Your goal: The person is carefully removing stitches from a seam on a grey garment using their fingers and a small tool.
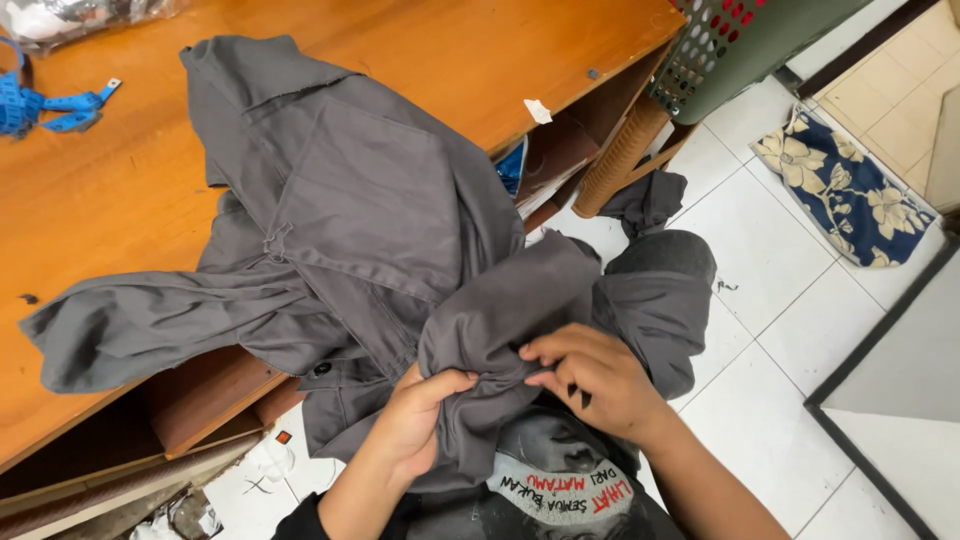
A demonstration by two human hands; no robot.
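Grey shirt [360,220]: long axis runs from table [100,230] far edge, collar end, down over near edge to lap. L hand [415,420] & R hand [590,385] both pinch bunched hem.

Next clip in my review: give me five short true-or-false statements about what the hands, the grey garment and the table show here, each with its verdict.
1. Both hands grip bunched grey cloth. True: the left hand and the right hand pinch the grey garment.
2. The garment lies wholly on the floor. False: most of it is spread over the wooden table.
3. A blue measuring tape lies at the table's far left. True.
4. The floral cloth is red. False: it is dark blue with cream flowers.
5. The green perforated basket sits on the table. False: it stands off the table's right end.
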